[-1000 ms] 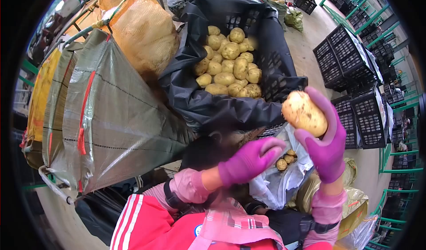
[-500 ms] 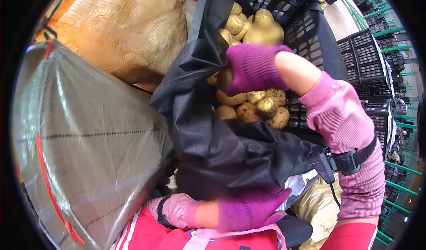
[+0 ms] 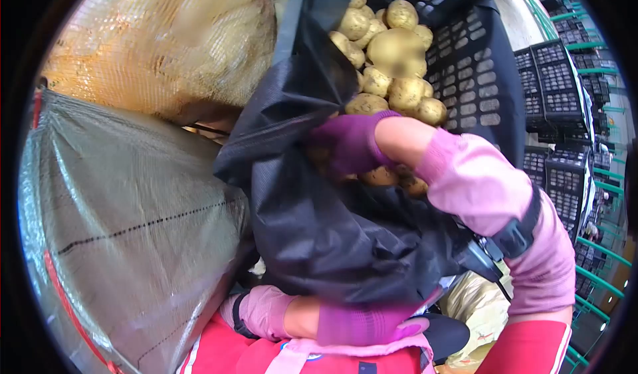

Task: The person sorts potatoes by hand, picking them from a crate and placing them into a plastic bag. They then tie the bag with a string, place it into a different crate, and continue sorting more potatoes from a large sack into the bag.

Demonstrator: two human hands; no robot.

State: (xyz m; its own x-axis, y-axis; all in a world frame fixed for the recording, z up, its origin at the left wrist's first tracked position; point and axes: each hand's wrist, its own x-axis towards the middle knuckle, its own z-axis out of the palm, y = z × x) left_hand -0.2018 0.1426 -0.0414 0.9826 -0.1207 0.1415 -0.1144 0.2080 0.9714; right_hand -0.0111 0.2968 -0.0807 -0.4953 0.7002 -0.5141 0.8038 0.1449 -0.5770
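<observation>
Inside a black plastic crate (image 3: 475,62) lie several potatoes (image 3: 405,95), some with dark soil spots. My right hand (image 3: 355,145), in a purple knit glove, reaches down among them at the crate's near left part. Its fingers are hidden by shadow and by a black cloth (image 3: 325,221) draped over the crate's near and left sides. In front of my body, my left hand (image 3: 369,321), gloved alike, lies along the lower edge of the cloth. Its fingers stretch to the right, slightly blurred, with thumb and fingers apart.
At the left stands a grey-green woven sack (image 3: 139,221) with a red cord. Behind it bulges a pale orange mesh sack (image 3: 166,48). Stacked black crates (image 3: 551,88) and green rails (image 3: 605,248) line the right. A yellowish sack (image 3: 475,307) lies low beside my body.
My right hand has moved down and left, deeper beside the cloth, uncovering potatoes in the middle of the crate. My left hand stays nearly in place. The view has shifted slightly.
</observation>
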